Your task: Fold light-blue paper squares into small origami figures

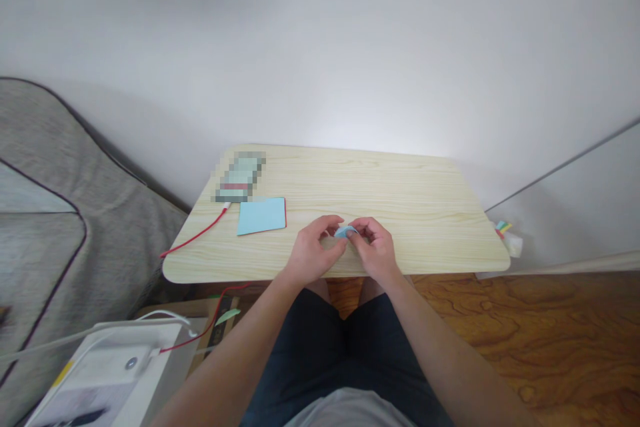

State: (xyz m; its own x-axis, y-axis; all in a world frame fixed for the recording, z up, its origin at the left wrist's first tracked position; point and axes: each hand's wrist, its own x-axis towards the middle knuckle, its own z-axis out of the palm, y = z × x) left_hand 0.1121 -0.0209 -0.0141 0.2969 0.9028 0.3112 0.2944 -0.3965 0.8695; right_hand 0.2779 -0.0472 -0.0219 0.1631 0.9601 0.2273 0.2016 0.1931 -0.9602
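Observation:
A small piece of folded or crumpled light-blue paper point(344, 232) is between my two hands, just above the front part of the table. My right hand point(374, 248) pinches its right side between thumb and fingers. The fingers of my left hand point(314, 250) curve around the left side of the paper, thumb nearest me and forefinger beyond it. Fingertips hide part of its shape. To the left of my hands, a flat stack of light-blue paper sheets point(262, 216) lies on the table, with a thin red edge on its right.
The pale wood-grain table point(400, 193) stands against a white wall. A pixelated phone point(240, 177) with a red cable point(197, 235) lies at its back left. Grey fabric furniture point(35, 213) and a white box point(107, 367) are on the left. Coloured strips point(503, 227) show beyond the right edge.

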